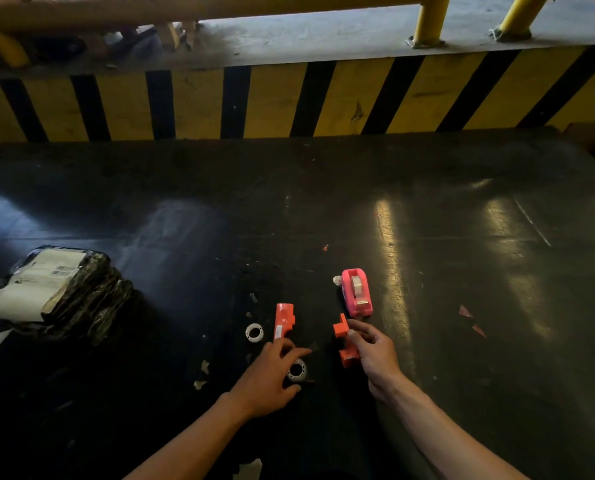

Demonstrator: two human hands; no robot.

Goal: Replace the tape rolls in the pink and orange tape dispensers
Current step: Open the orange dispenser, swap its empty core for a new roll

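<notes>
- While both forearms reach in from the bottom edge over the dark floor [427,202], a black-wrapped parcel [57,296] with a white label lies far off to the left, well apart from everything else;
- a white empty tape core [254,332] lies flat on the floor, just left of an orange dispenser half [284,321], which lies lengthwise with a small white sticker on its side;
- the left hand [268,379] hovers palm down just below that half; its fingers [298,353] are spread apart and close on nothing; its fingertips reach toward the lower end of the orange half, though whether they touch it cannot be told;
- a clear tape roll [296,370] lies on the floor under the left hand, showing between the index finger and the thumb; contact with it cannot be told;
- the right hand [375,355] grips a second orange dispenser half [344,336], thumb and fingers pinched on its right edge, so the piece juts out to the left of the fingertips;
- the pink dispenser [356,293] stands on the floor just beyond the right hand, not touched, with a roll of tape seated in it;
- a yellow-and-black striped kerb [289,98] runs across the far side.
</notes>
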